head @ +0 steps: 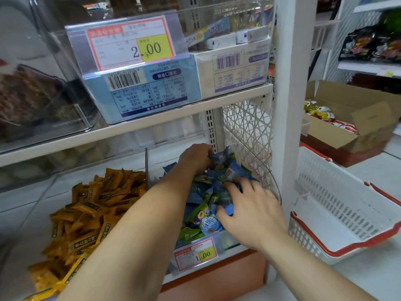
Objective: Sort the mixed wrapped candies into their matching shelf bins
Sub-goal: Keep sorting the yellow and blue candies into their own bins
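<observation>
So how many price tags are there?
2 for sure: the 2.00 tag on the upper bin, the 1.00 tag on the lower bin. A blurry yellow label far right may be another.

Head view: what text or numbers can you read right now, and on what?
"2.00": upper price tag, standing over the blue box.
"1.00": lower price tag, on the front of the bin of blue and green candies.
Too blurred to read: both tags' small print, the labels on the blue box and the white box, the wrappers of the orange candies.
</observation>
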`<control>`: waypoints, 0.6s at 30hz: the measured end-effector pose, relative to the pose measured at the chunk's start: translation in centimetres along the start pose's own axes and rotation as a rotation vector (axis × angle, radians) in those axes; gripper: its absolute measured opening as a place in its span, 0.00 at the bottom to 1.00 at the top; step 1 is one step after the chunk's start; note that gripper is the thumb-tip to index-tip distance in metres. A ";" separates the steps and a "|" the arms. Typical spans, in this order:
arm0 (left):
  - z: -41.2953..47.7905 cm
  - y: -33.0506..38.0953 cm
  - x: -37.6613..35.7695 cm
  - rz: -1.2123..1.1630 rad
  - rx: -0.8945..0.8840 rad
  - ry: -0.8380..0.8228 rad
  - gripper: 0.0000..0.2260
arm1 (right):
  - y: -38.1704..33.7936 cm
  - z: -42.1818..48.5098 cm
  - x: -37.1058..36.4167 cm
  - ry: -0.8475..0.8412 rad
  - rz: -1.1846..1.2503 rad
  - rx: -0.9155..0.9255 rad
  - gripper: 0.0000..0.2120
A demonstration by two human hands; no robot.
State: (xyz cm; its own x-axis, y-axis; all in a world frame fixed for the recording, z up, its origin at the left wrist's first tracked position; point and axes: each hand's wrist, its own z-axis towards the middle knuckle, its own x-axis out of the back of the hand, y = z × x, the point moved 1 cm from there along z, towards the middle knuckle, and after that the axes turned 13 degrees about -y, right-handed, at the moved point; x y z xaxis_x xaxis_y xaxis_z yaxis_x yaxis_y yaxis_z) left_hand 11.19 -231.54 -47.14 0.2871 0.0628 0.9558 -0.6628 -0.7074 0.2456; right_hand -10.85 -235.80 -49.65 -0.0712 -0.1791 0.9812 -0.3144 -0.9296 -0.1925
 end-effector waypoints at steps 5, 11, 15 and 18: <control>-3.5 0.0 3.5 -0.122 -0.038 0.195 0.09 | 0.1 0.0 0.2 -0.005 0.014 0.011 0.35; -10.6 0.4 5.6 -0.578 -0.107 0.116 0.07 | -0.1 0.1 1.5 0.071 0.292 0.119 0.28; -13.7 2.3 4.2 -0.970 -0.200 0.003 0.06 | -1.1 -0.5 3.0 0.084 0.792 0.158 0.22; -13.9 3.5 3.0 -0.983 -0.212 -0.023 0.05 | -0.9 -0.7 3.7 0.087 0.967 0.167 0.11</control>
State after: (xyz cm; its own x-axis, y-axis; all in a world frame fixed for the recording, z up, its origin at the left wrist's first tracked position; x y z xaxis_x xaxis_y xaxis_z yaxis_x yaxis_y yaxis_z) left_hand 0.11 -224.03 -41.20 0.7845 0.5364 0.3112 -0.2338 -0.2090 0.9496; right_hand -11.52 -235.40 -45.87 -0.2985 -0.8684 0.3960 0.0530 -0.4294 -0.9016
